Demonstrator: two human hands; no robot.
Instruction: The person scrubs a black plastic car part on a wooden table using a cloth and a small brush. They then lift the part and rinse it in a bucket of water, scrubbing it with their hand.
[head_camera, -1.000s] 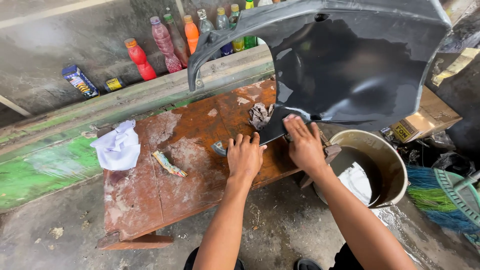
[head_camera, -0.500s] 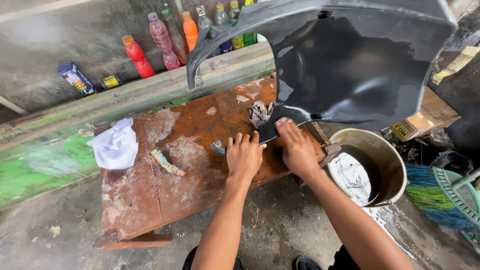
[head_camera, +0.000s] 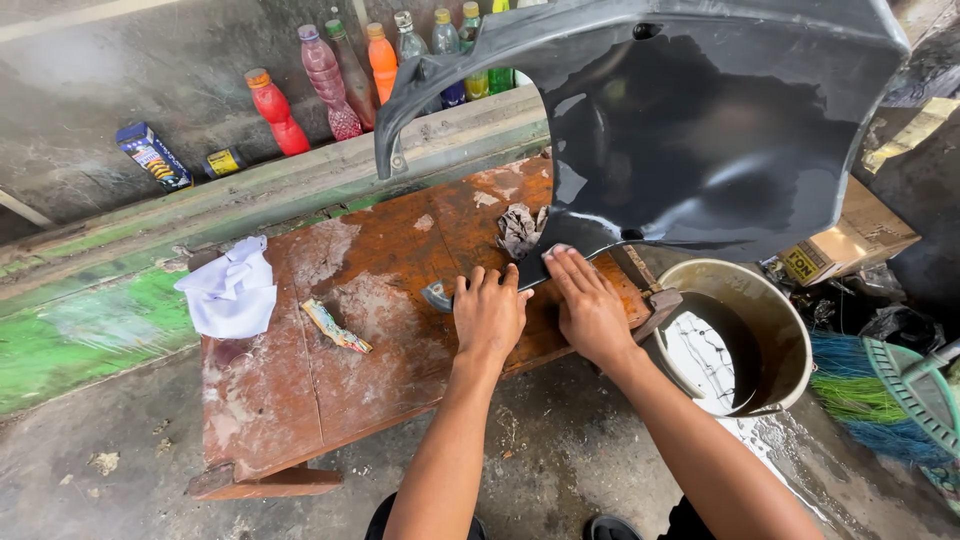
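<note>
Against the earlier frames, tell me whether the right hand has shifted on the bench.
Yes. The right hand slid left along the wooden bench, away from the bucket and closer to the left hand.

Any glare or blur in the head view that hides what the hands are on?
Head view: sharp, even daylight; soft glare on the dark panel and the water in the bucket; left hand and right hand clearly lit, pressing a dark piece they mostly cover.

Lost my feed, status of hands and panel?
Left hand and right hand flat on dark sheet. Black body panel overhead. Bucket alongside.
</note>
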